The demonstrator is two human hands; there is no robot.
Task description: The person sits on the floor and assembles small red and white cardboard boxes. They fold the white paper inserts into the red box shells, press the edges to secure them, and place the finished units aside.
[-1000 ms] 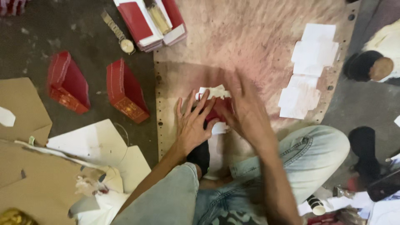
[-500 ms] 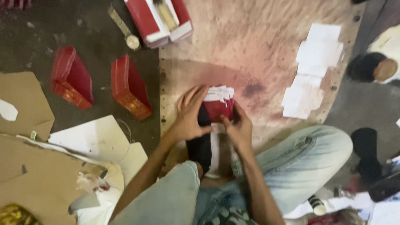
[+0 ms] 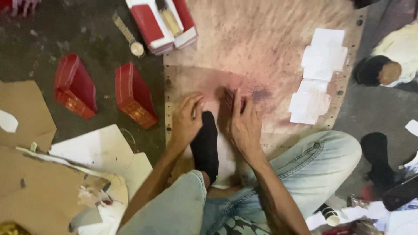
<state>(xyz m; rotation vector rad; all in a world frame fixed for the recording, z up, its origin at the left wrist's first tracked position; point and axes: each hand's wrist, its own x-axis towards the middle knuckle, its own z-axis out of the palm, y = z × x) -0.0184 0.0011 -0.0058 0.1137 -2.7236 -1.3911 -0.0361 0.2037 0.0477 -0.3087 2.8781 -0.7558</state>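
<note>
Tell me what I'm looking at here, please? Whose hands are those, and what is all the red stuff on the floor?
The camera sits on a person's head and looks down, so you see their own arms and their legs in jeans. They sit on the floor with one foot in a black sock tucked in front of them. The left hand rests flat on a stained work board. The right hand presses on a small red piece, mostly hidden under the fingers, so I cannot tell just what it is. On the dark floor to the left stand two red boxes, with brown cardboard sheets nearby. At the top lie a stack of red and white pieces and a wristwatch. White paper squares lie on the right.
</note>
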